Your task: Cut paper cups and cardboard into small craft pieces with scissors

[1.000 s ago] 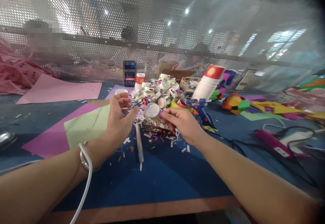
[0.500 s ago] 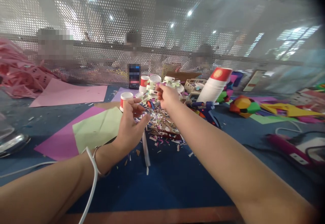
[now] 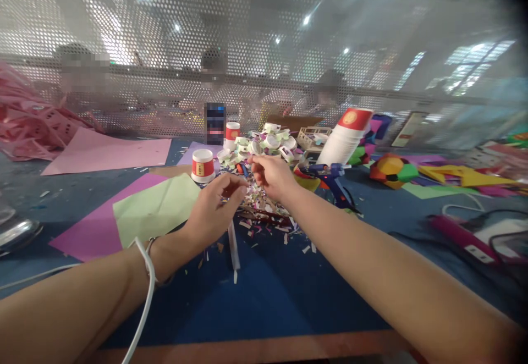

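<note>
My left hand (image 3: 218,202) hovers over the blue table, its fingers loosely bent and the thumb tip close to the index fingertip. No object shows between them. To its right is my right hand (image 3: 272,177), fingers half curled and apart, with nothing visible in them. Behind the hands rises a pile of small white paper rings with pale green and purple strips (image 3: 270,141). Paper scraps (image 3: 264,210) lie beneath both hands. A red and white paper cup (image 3: 202,166) stands beyond my left hand, and a blue glue gun (image 3: 332,174) lies right of my right forearm.
Green paper (image 3: 154,207) overlaps a purple sheet (image 3: 78,235) at left. Stacked cups (image 3: 344,136) lean at right near a colourful paper ball (image 3: 394,170). A pink power strip (image 3: 462,237) with cables lies far right. A phone (image 3: 215,123) stands at the back; mesh screens the far side.
My right hand has come back from the pile toward me, uncovering the paper rings. My left hand has moved off from before the cup, its thumb and fingers closer together.
</note>
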`<state>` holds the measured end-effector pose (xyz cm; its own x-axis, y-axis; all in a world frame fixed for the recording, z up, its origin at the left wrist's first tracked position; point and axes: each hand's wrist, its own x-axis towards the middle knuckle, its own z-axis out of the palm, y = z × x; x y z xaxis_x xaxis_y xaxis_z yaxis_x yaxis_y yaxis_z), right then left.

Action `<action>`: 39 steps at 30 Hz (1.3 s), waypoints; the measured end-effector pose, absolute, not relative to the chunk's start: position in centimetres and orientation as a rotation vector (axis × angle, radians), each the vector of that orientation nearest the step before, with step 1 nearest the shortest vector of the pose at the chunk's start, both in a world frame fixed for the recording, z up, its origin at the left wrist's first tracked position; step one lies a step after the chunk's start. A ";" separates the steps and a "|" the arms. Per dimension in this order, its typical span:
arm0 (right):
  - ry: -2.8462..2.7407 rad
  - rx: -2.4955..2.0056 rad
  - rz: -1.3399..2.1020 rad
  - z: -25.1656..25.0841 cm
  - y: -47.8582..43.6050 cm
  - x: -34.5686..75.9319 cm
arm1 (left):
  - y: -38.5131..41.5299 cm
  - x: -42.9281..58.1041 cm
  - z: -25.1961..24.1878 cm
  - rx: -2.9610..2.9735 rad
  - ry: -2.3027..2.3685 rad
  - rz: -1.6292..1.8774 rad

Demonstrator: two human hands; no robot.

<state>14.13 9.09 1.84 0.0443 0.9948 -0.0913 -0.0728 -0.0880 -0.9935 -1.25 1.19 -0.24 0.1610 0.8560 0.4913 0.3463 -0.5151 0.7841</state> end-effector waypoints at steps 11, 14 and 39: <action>-1.451 -1.083 1.443 0.7 2.8 16.4 | 1.6 -1.5 -1.0 1.821 1.036 1.351; -1.516 -1.070 1.465 0.5 2.6 16.7 | 1.5 -1.4 -1.0 1.791 1.008 1.297; -1.669 -1.010 1.432 1.4 1.8 17.5 | -0.6 -1.8 1.2 2.268 1.248 1.241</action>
<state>17.51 1.75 1.40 -0.4461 0.8947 0.0235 0.1129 0.0823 -0.9902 -1.77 -0.59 1.17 0.2617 0.7900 0.5544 0.5588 -0.5924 0.5803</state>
